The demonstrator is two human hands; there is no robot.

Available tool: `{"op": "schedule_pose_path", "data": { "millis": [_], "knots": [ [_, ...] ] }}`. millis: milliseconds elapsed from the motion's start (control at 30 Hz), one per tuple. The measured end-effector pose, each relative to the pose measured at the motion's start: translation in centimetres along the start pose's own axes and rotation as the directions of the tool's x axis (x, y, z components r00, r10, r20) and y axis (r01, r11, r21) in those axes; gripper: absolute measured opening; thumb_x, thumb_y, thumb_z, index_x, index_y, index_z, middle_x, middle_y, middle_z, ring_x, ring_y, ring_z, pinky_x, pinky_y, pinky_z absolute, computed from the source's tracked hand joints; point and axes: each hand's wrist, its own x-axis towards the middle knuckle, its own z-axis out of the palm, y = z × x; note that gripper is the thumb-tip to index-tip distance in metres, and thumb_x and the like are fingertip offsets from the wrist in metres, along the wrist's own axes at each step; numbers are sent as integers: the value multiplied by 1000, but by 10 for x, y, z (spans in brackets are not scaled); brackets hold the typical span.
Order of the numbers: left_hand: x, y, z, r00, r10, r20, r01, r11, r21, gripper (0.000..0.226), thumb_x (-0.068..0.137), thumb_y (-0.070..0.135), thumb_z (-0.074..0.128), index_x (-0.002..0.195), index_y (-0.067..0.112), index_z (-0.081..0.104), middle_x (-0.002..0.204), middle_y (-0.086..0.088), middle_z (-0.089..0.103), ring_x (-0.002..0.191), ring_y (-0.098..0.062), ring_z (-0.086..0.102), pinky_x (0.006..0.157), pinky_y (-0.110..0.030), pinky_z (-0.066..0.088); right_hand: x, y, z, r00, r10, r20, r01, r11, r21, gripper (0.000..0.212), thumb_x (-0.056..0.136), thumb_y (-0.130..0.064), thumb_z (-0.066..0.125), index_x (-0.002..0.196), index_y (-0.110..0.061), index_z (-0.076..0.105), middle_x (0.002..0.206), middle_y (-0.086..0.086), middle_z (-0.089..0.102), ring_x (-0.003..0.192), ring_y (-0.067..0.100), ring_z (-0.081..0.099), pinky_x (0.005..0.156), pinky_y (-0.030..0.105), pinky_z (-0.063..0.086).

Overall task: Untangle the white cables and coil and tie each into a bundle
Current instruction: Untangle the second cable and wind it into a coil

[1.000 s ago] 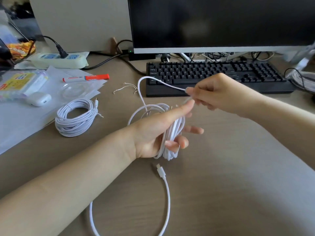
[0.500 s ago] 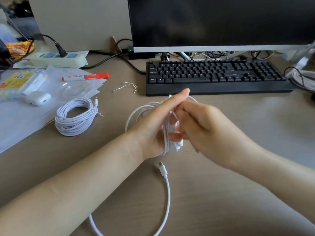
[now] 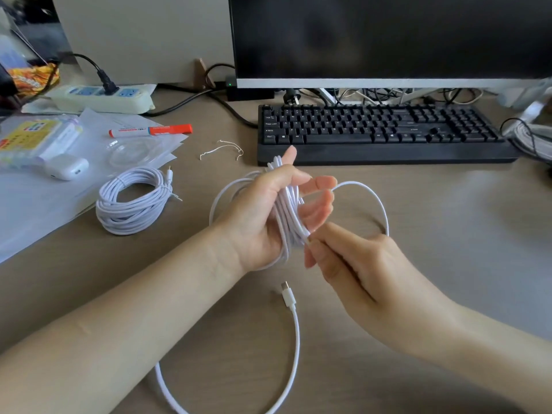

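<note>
Matt wood-grain table [image 3: 448,234], smooth white plastic-sheathed cable [image 3: 291,216], coiled bundle [image 3: 131,201] in the same matt white, black matt plastic keyboard [image 3: 379,127], glossy dark monitor [image 3: 388,34], thin white paper sheets [image 3: 35,210], shiny clear plastic bag [image 3: 131,150]

Tied bundle [image 3: 133,201] lies left of the hands [image 3: 301,231], keyboard [image 3: 379,130] behind.

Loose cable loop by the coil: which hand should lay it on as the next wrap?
Right. The right hand already pinches the loose cable loop at the coil; the left hand is wrapped in that coil, acting as the former.
</note>
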Motion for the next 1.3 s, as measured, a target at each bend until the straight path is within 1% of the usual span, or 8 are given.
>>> {"op": "schedule_pose_path", "data": {
  "millis": [200,367,567,767,900,1000,1133,1300],
  "knots": [
    [-3,2,-12,945,-157,286,145,988,61,77,78,2,54,144,35,32,74,-11,65,33,-7,48,35,-16,44,8,31,-19,908,-36,417,-46,982,184,36,98,-38,39,79,-18,61,58,2,52,51,14,44,53,17,37],
    [-9,3,-14,625,-305,719,399,916,41,73,89,-2,43,149,31,18,106,-32,57,46,-17,63,44,-25,54,30,45,-39,754,30,657,-150,980,128,55,80,-61,55,72,-8,67,63,10,62,59,23,56,60,34,48],
    [-15,-1,-17,449,-452,771,398,874,280,62,87,1,45,141,30,33,126,-16,57,76,-31,71,45,-21,53,60,45,-69,587,300,752,-299,943,-143,23,77,-30,73,96,-16,70,80,-8,69,66,-9,55,62,0,38],
    [8,-12,-18,531,-733,425,208,599,773,87,71,21,70,143,38,25,147,-12,36,105,-43,60,36,-14,43,92,55,-78,559,344,754,-213,939,-270,9,81,-24,71,88,-20,74,91,8,72,87,24,65,82,31,54],
    [-5,2,-13,392,-690,609,384,724,573,82,80,0,31,143,49,9,155,-16,11,111,-53,43,41,-16,44,105,60,-93,654,403,641,-250,914,-319,14,76,-35,71,64,-29,70,67,-5,66,61,6,57,66,17,46],
    [-11,8,-12,514,-652,557,401,757,516,75,79,5,40,135,52,27,147,-9,33,98,-43,65,36,-17,37,109,61,-102,737,430,522,-422,895,-141,30,59,-47,72,52,-20,61,51,0,48,53,11,48,65,21,51],
    [-9,5,-10,807,-472,355,345,865,365,60,80,5,53,128,41,47,136,-9,52,84,-35,70,30,-13,35,106,52,-93,695,532,484,-710,616,342,27,83,-34,60,67,-12,61,44,-6,30,42,10,33,55,26,54],
    [-5,0,-7,954,-274,120,225,923,312,63,77,43,56,138,34,41,130,-10,57,80,-25,71,31,-11,29,83,19,-70,806,500,317,-592,662,460,31,98,-18,46,77,-9,69,49,-2,44,45,12,42,45,24,47]
  ]
}}
